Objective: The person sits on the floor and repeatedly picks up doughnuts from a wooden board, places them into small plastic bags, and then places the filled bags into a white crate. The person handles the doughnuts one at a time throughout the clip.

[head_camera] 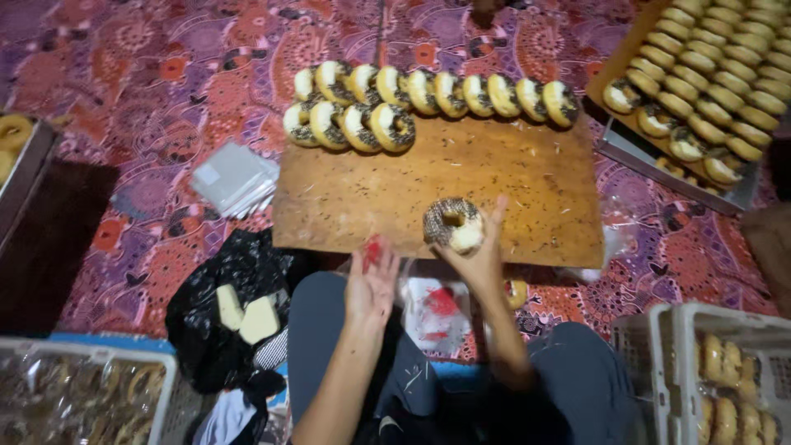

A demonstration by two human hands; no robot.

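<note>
A chocolate-sprinkled doughnut is held up in the right hand, fingertips curled under its lower edge, just above the near edge of the wooden board. The left hand is kept open and empty beside it, with something red seen at its fingers. Rows of finished doughnuts are lined along the board's far edge. The doughnut is judged light, soft and easily dented, its topping likely to shed or smear; it is best taken by the plain rim or underside, gently.
</note>
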